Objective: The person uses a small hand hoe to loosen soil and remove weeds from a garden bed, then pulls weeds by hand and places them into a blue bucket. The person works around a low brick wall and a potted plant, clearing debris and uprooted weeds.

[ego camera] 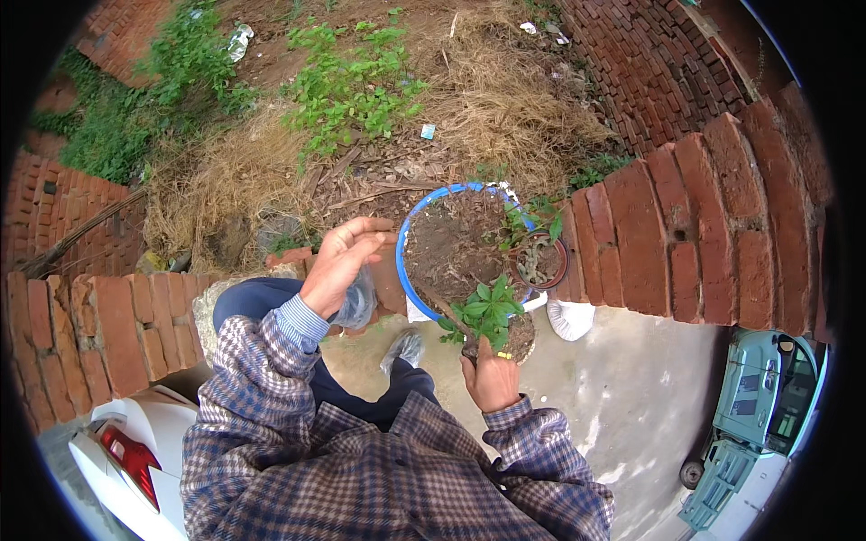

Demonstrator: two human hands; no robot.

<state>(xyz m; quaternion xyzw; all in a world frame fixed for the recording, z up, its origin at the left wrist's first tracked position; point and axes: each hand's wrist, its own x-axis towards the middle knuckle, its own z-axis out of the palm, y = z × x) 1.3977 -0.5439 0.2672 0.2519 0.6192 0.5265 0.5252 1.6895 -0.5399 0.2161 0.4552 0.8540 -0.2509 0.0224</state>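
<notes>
My right hand [494, 379] grips a slim hand tool [454, 314] with a brown blade or shaft; its exact kind is unclear. The tool reaches over the near rim of a round blue tub [400, 260] filled with dry brown soil [450, 243]. Beside that hand, a leafy green plant [488, 310] grows from a smaller pot of soil [522, 336], partly covering the tub's edge. My left hand [342, 264] hovers left of the tub with fingers loosely bent and nothing visible in it. A small brown pot [563, 270] with a shrivelled plant stands against the tub's right side.
A brick wall [649, 237] runs left and right of the tub. Dry straw [500, 88] and green shrubs [352, 81] lie beyond. A white sack [570, 319] sits below the wall. Behind are a white car [128, 453] and a pale green truck [751, 406]. Clear plastic covers my shoe [406, 348].
</notes>
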